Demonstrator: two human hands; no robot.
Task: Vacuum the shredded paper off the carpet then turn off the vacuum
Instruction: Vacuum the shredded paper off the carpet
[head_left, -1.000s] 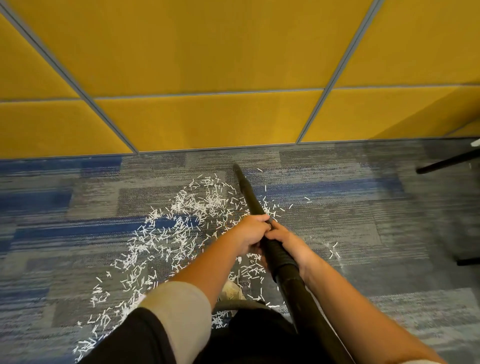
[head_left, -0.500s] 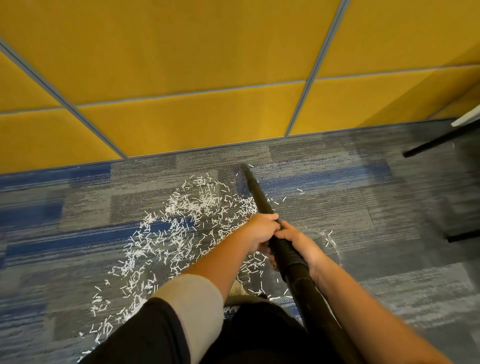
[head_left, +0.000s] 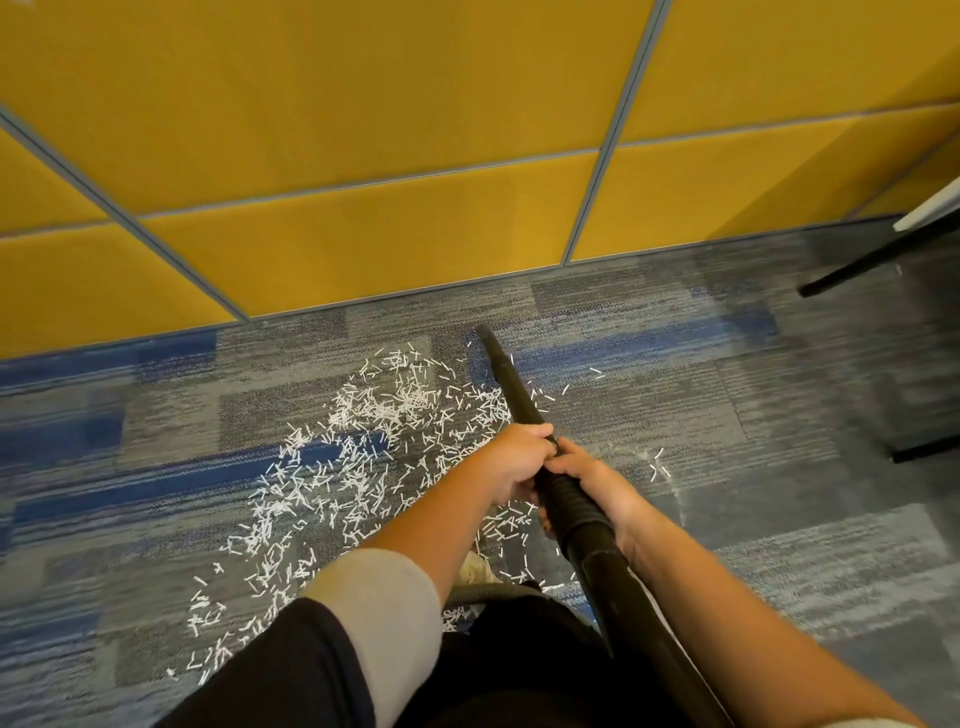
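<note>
The wand (head_left: 511, 384) edged right; shredded paper (head_left: 363, 441) lies beside left hand (head_left: 517, 460).

Left grip (head_left: 519, 460) and right grip (head_left: 595, 480) curled, touching, held forward

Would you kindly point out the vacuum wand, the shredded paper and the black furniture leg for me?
vacuum wand (head_left: 514, 387): head view, bare tube near the nozzle end.
shredded paper (head_left: 395, 408): head view, dense part of the scatter.
black furniture leg (head_left: 857, 266): head view, middle of the slanted bar.

Yellow wall panels (head_left: 363, 104), black table legs (head_left: 852, 265)
</note>
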